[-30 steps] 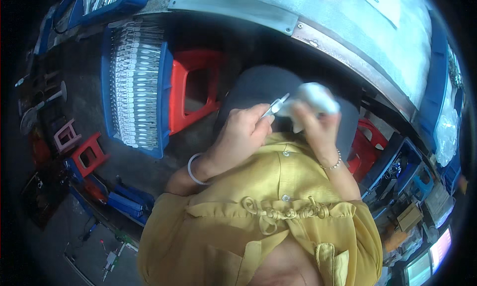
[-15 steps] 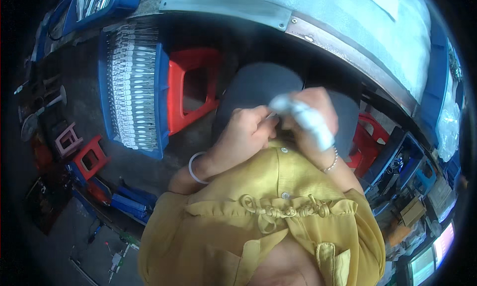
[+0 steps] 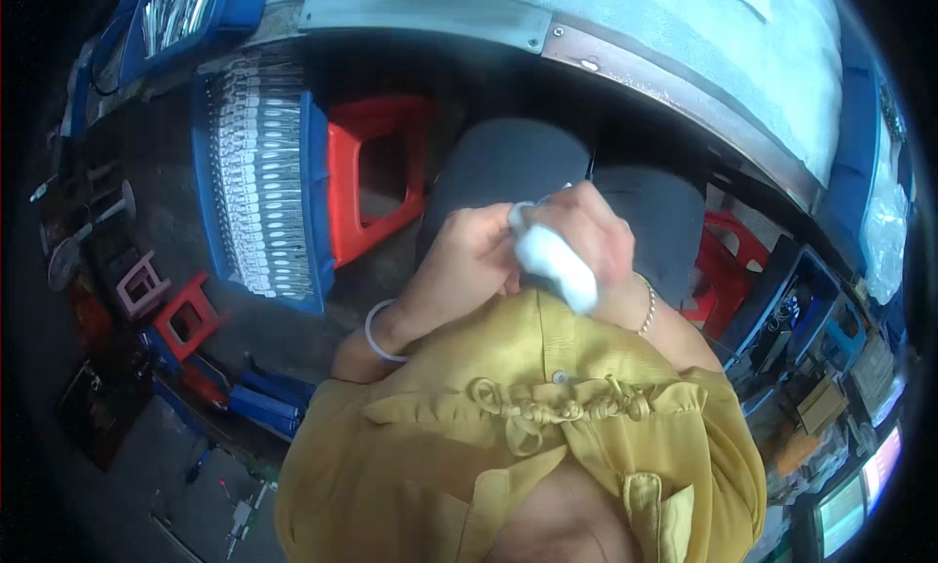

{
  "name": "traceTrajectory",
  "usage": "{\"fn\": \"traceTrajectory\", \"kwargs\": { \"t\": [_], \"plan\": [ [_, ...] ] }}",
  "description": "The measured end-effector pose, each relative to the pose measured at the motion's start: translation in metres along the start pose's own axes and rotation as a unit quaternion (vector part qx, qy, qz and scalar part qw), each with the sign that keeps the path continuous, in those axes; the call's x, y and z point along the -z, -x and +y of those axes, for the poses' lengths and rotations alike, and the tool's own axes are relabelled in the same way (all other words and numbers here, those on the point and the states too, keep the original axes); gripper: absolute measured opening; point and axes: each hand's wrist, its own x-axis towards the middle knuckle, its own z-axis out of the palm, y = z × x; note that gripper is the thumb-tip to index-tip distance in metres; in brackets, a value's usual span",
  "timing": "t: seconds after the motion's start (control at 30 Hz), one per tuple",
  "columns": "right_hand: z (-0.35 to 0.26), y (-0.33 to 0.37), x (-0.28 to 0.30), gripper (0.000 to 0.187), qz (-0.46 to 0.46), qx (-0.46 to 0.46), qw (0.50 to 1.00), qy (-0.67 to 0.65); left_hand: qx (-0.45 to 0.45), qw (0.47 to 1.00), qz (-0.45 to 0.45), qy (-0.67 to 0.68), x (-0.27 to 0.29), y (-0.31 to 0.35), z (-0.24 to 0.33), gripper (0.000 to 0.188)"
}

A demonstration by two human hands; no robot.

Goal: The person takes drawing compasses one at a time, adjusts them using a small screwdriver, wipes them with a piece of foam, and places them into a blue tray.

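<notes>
Above my lap, my two hands meet. My right hand (image 3: 598, 245) is closed on a white, soft-looking piece (image 3: 559, 266), blurred by motion, which hangs from its fingers toward my shirt. I cannot tell whether it is cloth or plastic. My left hand (image 3: 471, 255) touches the right one from the left side, its fingers closed in a pinch. What lies between those fingers is hidden. A thin light tip (image 3: 567, 185) sticks out just beyond my right knuckles.
To the left, a blue crate (image 3: 318, 201) holds rows of slim white-and-metal pieces (image 3: 264, 192) beside a red stool (image 3: 342, 187). A pale-covered worktable (image 3: 674, 45) runs across ahead. Another blue crate (image 3: 772, 309) and a red stool (image 3: 728, 260) are at right.
My right hand has moved left and slightly nearer to me, against the left hand. The white piece has swung left with it. My left hand has shifted slightly left.
</notes>
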Motion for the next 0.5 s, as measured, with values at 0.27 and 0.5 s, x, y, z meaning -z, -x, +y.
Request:
{"fn": "traceTrajectory", "kwargs": {
  "t": [0.27,0.5],
  "plan": [
    [0.019,-0.006,0.008,0.025,0.005,0.059,0.996,0.061,0.113,0.992,0.044,-0.017,-0.007,0.005,0.008,0.018],
    [0.010,-0.002,0.004,0.023,0.005,0.054,0.997,0.049,0.068,0.996,0.051,-0.026,-0.007,0.005,0.010,0.016]
  ]
}}
